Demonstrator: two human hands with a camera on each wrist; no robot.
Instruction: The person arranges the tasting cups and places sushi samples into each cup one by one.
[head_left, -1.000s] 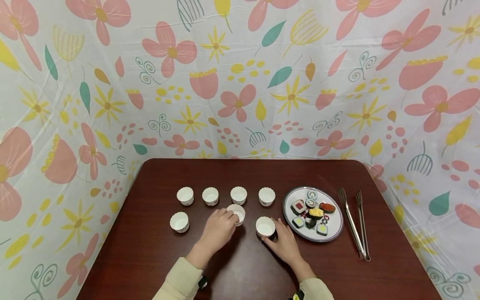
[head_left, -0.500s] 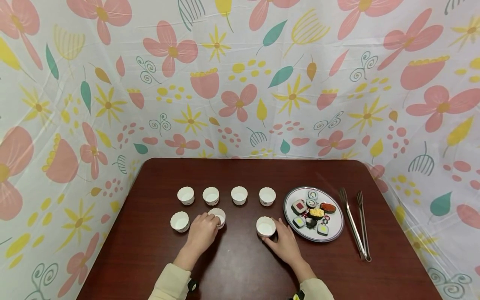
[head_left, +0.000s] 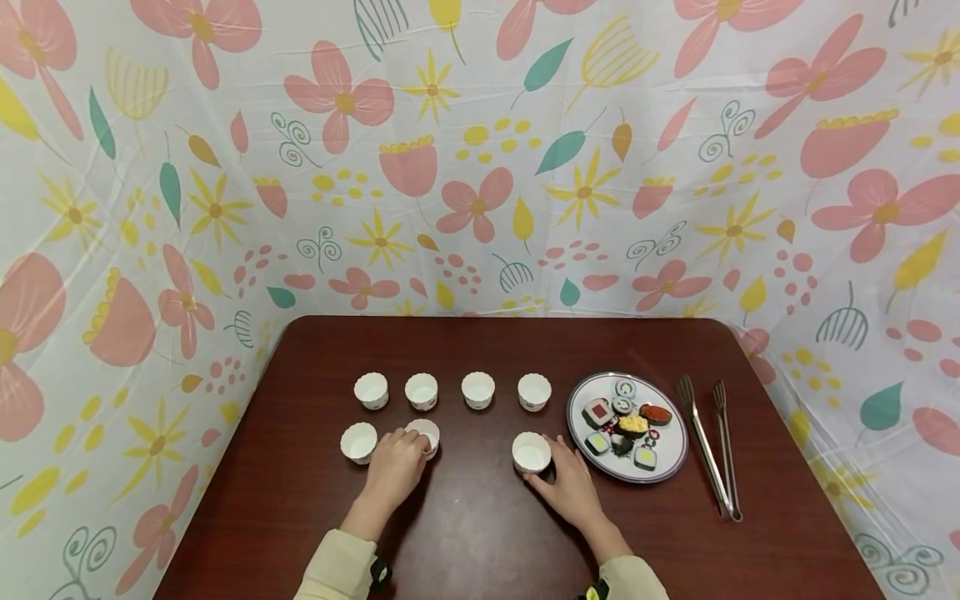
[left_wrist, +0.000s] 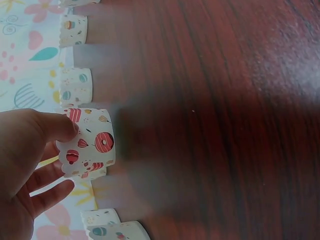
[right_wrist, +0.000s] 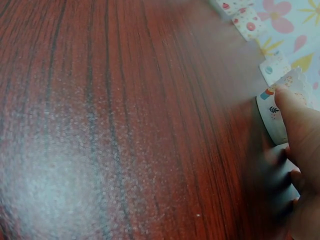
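Note:
My left hand (head_left: 397,467) pinches the rim of a small white paper baking cup (head_left: 424,435) in the front row. In the left wrist view this baking cup (left_wrist: 92,142) shows red doughnut and cake prints, with the thumb inside or at its scalloped rim. To its left stands another baking cup (head_left: 360,443), close to the left fingers. My right hand (head_left: 567,483) holds a second baking cup (head_left: 531,454) at its right side. The right wrist view shows the thumb against that printed cup (right_wrist: 272,114); the other fingers are partly hidden there.
Several more baking cups stand in a back row, such as one cup (head_left: 477,391). A plate (head_left: 581,437) of sushi pieces (head_left: 632,427) is right of my right hand. Long metal tongs (head_left: 708,454) lie beyond it on the dark wooden table (head_left: 465,542). A floral cloth (head_left: 480,275) hangs behind.
My left hand has moved left with its baking cup, from near the middle to beside the leftmost front cup. My right hand and its cup have stayed in place.

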